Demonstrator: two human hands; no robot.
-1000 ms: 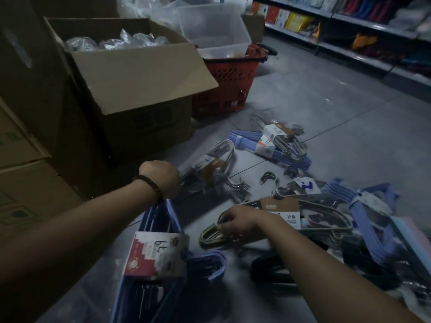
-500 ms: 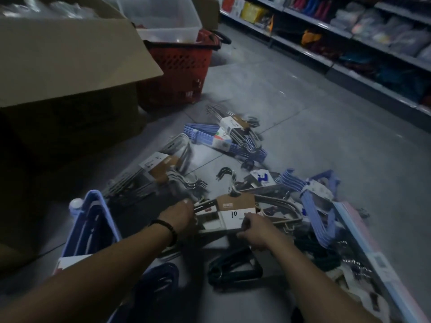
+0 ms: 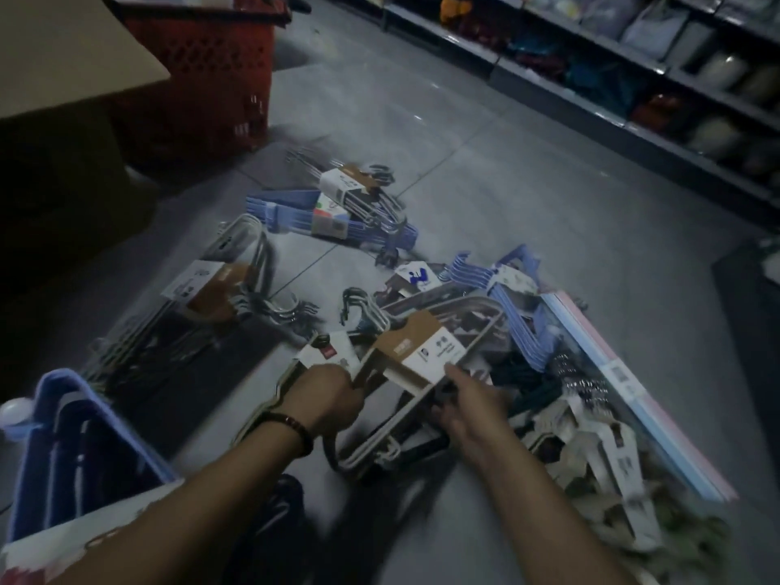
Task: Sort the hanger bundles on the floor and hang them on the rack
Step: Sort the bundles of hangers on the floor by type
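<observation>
Several hanger bundles lie scattered on the grey floor. A pale bundle with a brown-and-white card label [image 3: 415, 350] is tilted up off the pile between my hands. My left hand [image 3: 327, 396] grips its left side, fingers curled under the frame. My right hand [image 3: 470, 401] grips the lower bar just under the label. A blue bundle [image 3: 63, 449] stands at the bottom left beside my left forearm. A metal bundle with a brown label [image 3: 211, 289] lies to the left, a blue one [image 3: 333, 217] farther back, more blue ones [image 3: 519, 306] at the right.
A cardboard box [image 3: 63, 61] and a red basket [image 3: 207, 73] stand at the upper left. Store shelves [image 3: 633, 78] run along the upper right. Flat pink-and-blue packs [image 3: 612, 373] and pale card-wrapped bundles [image 3: 599, 458] lie at the right.
My left hand let go of the blue bundle, which now stands at the left, and joined my right hand on the pale brown-labelled bundle. That bundle has been tilted up. The view dropped and moved closer.
</observation>
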